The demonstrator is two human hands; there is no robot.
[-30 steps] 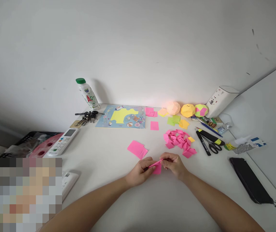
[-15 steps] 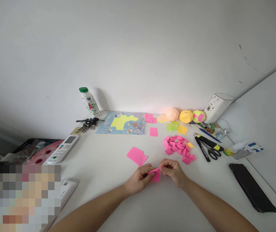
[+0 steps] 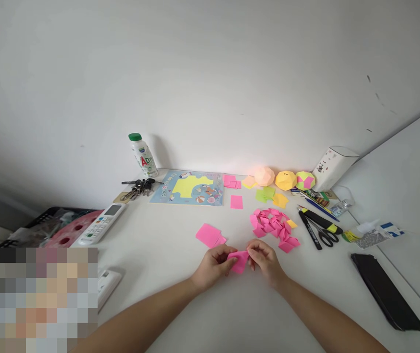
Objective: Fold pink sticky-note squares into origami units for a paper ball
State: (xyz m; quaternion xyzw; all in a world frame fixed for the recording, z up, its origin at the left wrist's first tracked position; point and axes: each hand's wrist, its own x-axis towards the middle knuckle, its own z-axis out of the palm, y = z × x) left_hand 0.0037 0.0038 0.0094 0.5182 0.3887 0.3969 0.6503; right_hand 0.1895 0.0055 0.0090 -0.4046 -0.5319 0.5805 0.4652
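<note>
A pink paper piece (image 3: 239, 263) is held between my two hands above the white table. My left hand (image 3: 215, 267) grips its left side with the thumb on top. My right hand (image 3: 266, 260) pinches its upper right corner. Just beyond my left hand lie loose pink sheets (image 3: 210, 235). Folded pink pieces (image 3: 270, 223) form a linked, curved cluster beyond my right hand, with a small orange part at its right side. A single pink square (image 3: 236, 202) lies farther back.
Scissors (image 3: 327, 237), a cutter and pens lie right of the cluster, near a black pouch (image 3: 388, 294). Paper balls (image 3: 285, 180) line the wall. At the left are a bottle (image 3: 144, 157), keys (image 3: 141, 187) and a remote (image 3: 103, 223). A booklet (image 3: 191, 188) lies at the back.
The pink paper between my hands has turned so more of its flat face shows. The whole view has shifted slightly, moving the table items a little to the right.
</note>
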